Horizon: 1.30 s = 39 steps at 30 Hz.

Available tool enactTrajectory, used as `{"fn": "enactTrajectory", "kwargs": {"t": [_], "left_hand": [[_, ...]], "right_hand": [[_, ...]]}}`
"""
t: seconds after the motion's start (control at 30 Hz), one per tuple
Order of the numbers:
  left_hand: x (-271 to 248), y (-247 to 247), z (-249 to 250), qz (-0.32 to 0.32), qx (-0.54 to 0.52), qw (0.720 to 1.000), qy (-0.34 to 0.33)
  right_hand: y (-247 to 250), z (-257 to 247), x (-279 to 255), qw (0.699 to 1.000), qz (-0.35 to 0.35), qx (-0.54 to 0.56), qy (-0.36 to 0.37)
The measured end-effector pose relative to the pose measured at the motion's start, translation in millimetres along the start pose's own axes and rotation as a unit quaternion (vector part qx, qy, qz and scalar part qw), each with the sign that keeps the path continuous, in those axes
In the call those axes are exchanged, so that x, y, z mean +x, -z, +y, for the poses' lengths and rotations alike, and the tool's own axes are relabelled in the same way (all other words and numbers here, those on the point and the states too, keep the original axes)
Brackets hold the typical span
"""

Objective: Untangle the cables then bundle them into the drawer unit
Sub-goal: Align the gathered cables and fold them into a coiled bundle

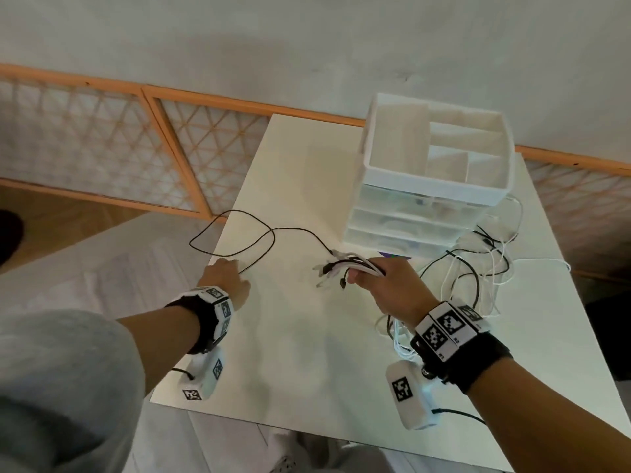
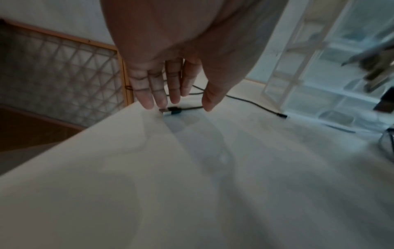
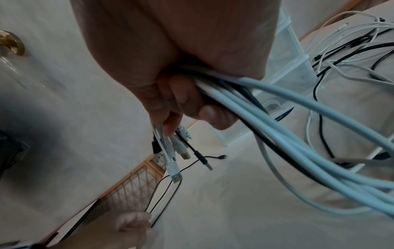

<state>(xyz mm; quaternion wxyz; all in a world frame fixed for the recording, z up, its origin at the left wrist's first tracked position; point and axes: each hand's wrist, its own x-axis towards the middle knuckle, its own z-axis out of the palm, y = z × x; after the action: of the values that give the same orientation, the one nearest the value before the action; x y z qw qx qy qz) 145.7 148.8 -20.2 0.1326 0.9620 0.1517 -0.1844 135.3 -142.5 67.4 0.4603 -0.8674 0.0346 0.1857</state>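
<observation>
My right hand hovers over the white table and grips a bundle of white and black cables. Their plugs stick out past my fingers. The rest trails into a loose tangle right of the white drawer unit, whose drawers are closed. A single black cable loops over the table's left edge. My left hand reaches down with straight fingers around that cable's plug, thumb on one side and fingertips at the other. The head view hides this plug under my left hand.
The table's left edge runs right under my left hand. A wooden lattice screen leans along the wall behind. The drawer unit's open top tray has empty compartments. Something purple peeks out at the unit's base.
</observation>
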Motion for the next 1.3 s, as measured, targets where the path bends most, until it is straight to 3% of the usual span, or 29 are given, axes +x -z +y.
{"fn": "enactTrajectory", "kwargs": {"t": [0.2,0.3,0.37,0.5,0.63,0.7,0.77,0.83,0.9,0.97,1.03,1.17,1.23,1.3], "left_hand": [[4,-21,10,0.019,0.001,1.000,0.020],[-7,-18,16,-0.015,0.006,0.999,0.052],[-15,-15,17,-0.051,0.039,0.997,0.030],[-38,7,35,-0.145,0.083,0.976,-0.139],[-76,48,79,-0.243,0.081,0.913,-0.316],[-95,72,105,-0.258,0.051,0.883,-0.389],[-107,92,129,-0.209,-0.007,0.869,-0.448],[-112,106,145,-0.111,-0.116,0.866,-0.473],[-112,111,150,-0.050,-0.214,0.862,-0.456],[-109,109,149,-0.022,-0.258,0.877,-0.404],[-103,99,144,-0.008,-0.267,0.897,-0.353],[-95,87,135,0.006,-0.134,0.951,-0.277],[-98,101,142,0.101,-0.181,0.943,-0.259],[-113,124,161,0.168,-0.285,0.898,-0.291]], "right_hand": [[7,3,-11,0.999,0.014,0.040,0.000],[14,4,-13,0.998,0.027,0.060,-0.003],[19,4,-14,0.997,0.035,0.064,0.002],[32,-4,-16,0.996,0.040,0.079,0.016],[48,-18,-16,0.991,0.066,0.106,0.046],[53,-24,-17,0.989,0.081,0.092,0.078],[57,-30,-23,0.987,0.067,0.087,0.116],[60,-35,-31,0.982,0.010,0.130,0.135],[64,-37,-41,0.979,-0.044,0.160,0.117],[71,-36,-46,0.985,-0.040,0.144,0.090],[80,-33,-49,0.989,-0.022,0.116,0.089],[97,-28,-58,0.991,-0.010,0.085,0.100],[102,-26,-62,0.992,-0.009,0.068,0.103],[102,-28,-64,0.992,-0.027,0.045,0.114]]}}
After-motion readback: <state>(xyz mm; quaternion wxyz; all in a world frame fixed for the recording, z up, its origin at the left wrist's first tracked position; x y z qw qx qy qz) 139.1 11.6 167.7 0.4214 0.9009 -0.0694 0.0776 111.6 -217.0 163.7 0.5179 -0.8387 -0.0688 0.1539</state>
